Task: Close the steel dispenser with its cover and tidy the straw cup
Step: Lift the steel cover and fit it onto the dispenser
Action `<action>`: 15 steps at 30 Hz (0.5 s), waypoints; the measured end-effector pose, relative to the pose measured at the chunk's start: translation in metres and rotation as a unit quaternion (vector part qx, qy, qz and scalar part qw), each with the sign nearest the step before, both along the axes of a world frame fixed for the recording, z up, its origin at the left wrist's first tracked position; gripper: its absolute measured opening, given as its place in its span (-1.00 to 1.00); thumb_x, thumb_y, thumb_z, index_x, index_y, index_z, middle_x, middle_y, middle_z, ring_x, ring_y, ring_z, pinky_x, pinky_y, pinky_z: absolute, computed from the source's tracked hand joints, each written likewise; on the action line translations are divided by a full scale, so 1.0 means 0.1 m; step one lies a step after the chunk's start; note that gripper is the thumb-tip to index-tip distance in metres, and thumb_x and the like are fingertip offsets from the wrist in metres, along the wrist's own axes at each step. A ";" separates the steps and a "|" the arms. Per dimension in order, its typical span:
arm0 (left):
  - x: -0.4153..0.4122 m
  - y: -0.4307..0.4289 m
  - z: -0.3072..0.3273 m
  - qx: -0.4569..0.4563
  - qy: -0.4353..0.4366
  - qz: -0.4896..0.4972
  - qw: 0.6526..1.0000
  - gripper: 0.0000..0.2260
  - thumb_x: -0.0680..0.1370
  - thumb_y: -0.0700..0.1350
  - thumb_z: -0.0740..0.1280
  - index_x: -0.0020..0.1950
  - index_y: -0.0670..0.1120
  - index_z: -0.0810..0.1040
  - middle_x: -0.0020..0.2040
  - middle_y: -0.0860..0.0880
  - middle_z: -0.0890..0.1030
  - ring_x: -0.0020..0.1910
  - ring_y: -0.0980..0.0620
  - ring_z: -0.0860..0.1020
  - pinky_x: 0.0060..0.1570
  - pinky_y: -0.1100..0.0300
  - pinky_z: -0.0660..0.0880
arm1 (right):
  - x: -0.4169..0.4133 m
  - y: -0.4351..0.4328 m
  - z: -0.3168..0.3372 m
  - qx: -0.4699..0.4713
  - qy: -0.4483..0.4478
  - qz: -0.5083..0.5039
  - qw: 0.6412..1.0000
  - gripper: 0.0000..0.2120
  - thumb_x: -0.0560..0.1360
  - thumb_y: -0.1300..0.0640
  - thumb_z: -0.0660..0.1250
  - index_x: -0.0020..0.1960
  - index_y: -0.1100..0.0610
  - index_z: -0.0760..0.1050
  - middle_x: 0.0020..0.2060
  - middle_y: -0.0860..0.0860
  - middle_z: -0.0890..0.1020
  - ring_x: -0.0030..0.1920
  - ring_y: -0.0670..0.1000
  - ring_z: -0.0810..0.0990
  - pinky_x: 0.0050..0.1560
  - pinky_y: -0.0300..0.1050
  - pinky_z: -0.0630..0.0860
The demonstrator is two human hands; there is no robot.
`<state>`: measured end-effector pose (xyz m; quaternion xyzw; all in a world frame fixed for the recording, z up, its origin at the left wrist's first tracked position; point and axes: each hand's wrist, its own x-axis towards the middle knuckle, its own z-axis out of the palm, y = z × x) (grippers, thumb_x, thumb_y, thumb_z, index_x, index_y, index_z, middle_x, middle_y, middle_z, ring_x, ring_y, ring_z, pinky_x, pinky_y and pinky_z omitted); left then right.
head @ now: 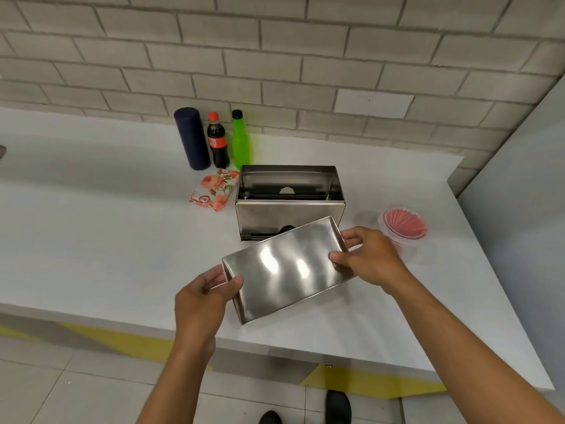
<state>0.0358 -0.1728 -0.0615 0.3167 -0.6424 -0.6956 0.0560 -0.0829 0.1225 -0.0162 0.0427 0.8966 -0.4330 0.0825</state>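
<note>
White counter (91, 240) — one open dispenser (290, 209), two hands (198, 304) (370, 261) gripping one cover (287, 270); one cup (403, 228), seemingly straws.

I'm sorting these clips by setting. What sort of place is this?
Probably a snack bar or canteen service counter, though that is a guess. Signs: a steel dispenser on a white counter, a clear cup of red straws, and soft-drink bottles against a grey brick wall.

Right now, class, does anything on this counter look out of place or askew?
Yes: the steel cover is off the dispenser, held tilted and skewed in front of it by the left hand and right hand. The dispenser stands open on top. Nothing looks spilled or damaged.
</note>
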 end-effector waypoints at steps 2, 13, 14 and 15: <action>-0.07 -0.01 0.12 0.010 0.018 -0.008 1.000 -0.59 0.30 -0.16 0.70 0.08 0.11 0.72 -0.05 0.19 0.77 -0.07 0.23 0.73 -0.04 0.32 0.50 | -0.03 0.03 0.12 -0.018 0.013 -0.010 1.000 -0.53 0.30 0.01 0.67 0.15 -0.05 0.60 -0.02 -0.15 0.67 -0.09 -0.09 0.70 -0.03 -0.08 0.64; -0.94 -0.13 0.85 -0.008 0.097 -0.015 0.995 -0.57 0.25 -0.22 0.71 0.08 0.05 0.79 0.02 0.05 0.79 0.13 0.01 0.72 0.29 0.02 0.58 | -0.59 0.08 0.60 -0.060 0.081 -0.027 0.995 -0.57 0.32 0.00 0.65 0.14 -0.01 0.61 -0.04 -0.13 0.68 -0.13 -0.18 0.66 -0.23 -0.27 0.53; -1.05 -0.14 0.92 -0.015 0.102 -0.017 0.995 -0.57 0.27 -0.24 0.70 0.09 0.04 0.78 0.03 0.05 0.78 0.13 0.02 0.72 0.29 0.02 0.58 | -0.66 0.07 0.61 -0.062 0.084 -0.030 0.994 -0.55 0.32 -0.02 0.65 0.15 -0.01 0.60 -0.03 -0.12 0.68 -0.11 -0.16 0.67 -0.18 -0.22 0.58; -1.15 -0.15 0.97 -0.022 0.104 -0.020 0.994 -0.58 0.30 -0.26 0.69 0.10 0.03 0.77 0.04 0.04 0.78 0.11 0.04 0.73 0.29 0.02 0.58 | -0.74 0.06 0.61 -0.065 0.085 -0.033 0.994 -0.52 0.32 -0.03 0.65 0.17 0.01 0.60 -0.01 -0.10 0.68 -0.08 -0.10 0.68 -0.10 -0.12 0.63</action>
